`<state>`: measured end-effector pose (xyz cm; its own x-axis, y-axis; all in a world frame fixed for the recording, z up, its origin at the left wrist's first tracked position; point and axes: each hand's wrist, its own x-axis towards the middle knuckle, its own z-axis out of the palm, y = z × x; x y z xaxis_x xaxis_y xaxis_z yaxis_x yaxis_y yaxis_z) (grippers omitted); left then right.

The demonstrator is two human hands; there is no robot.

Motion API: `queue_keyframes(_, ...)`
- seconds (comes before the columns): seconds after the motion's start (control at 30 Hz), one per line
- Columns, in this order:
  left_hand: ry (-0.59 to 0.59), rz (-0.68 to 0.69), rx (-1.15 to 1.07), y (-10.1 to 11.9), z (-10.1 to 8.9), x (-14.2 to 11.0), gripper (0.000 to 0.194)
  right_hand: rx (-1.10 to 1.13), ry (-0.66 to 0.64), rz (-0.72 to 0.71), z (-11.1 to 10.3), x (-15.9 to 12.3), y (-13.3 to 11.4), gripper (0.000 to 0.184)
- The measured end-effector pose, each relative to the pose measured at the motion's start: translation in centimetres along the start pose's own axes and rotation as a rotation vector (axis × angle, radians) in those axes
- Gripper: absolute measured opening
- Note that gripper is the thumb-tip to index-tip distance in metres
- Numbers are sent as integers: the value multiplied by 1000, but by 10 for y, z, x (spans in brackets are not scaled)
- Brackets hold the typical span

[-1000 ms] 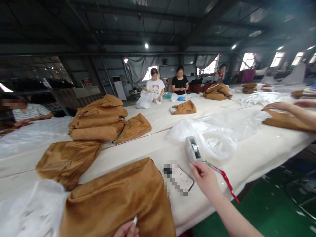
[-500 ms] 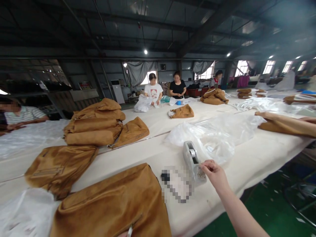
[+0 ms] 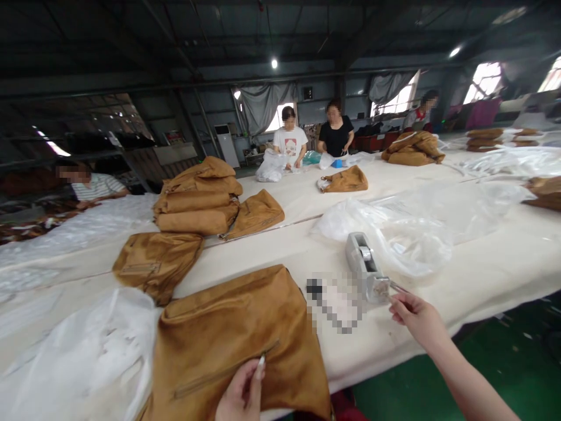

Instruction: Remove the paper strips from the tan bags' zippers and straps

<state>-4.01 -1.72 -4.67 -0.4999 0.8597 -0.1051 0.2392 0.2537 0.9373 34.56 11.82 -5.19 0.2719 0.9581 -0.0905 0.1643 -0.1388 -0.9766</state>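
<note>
A brown bag (image 3: 236,316) lies before me with its zipper running across the front. My left hand (image 3: 243,389) pinches the zipper pull (image 3: 262,361), which has something small and white around it. Just right of the grey tape dispenser (image 3: 362,257), my right hand (image 3: 416,318) is closed in a pinch. A thin strip of tape (image 3: 398,287) shows between the dispenser's cutting end and these fingers; its far end is hidden by them. A blurred-out object (image 3: 335,304) lies between the bag and the dispenser.
Clear plastic bags (image 3: 407,234) spread behind the dispenser, and a white plastic bag (image 3: 96,345) lies at left. More brown bags are piled (image 3: 197,199) farther back. Several people work across the white-covered table (image 3: 495,257), whose front edge drops to a green floor (image 3: 407,386).
My view has turned, and my left hand on the zipper pull has come into sight. My right hand has drawn slightly away from the dispenser's end. The other person's arms at right are out of view.
</note>
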Motion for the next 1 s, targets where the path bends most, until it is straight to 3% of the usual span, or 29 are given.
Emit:
queue_keyframes(0.1,-2,99,160,5,1,-10,35,26,-153,-68,30,-32,-19,34)
queue_keyframes(0.27,80,241,216,3,8,-16,27,175,-701,-68,130,-97,-64,36)
queue_keyframes(0.37,126,330,264,-5,11,-19,24,202,-917,-11,180,-121,-70,35)
queue_keyframes(0.43,135,376,302,-9,11,-21,22,181,-987,19,200,-127,-65,31)
queue_keyframes(0.53,146,426,354,-12,11,-22,20,116,-1021,37,212,-128,-55,25)
queue_keyframes(0.83,148,488,449,-6,11,-22,24,-50,-1007,54,214,-125,-53,15)
queue_keyframes(0.93,106,424,389,2,7,-20,23,-88,-1034,63,214,-123,-52,15)
queue_keyframes(1.0,12,305,232,10,3,-18,22,-70,-1080,51,212,-122,-50,17)
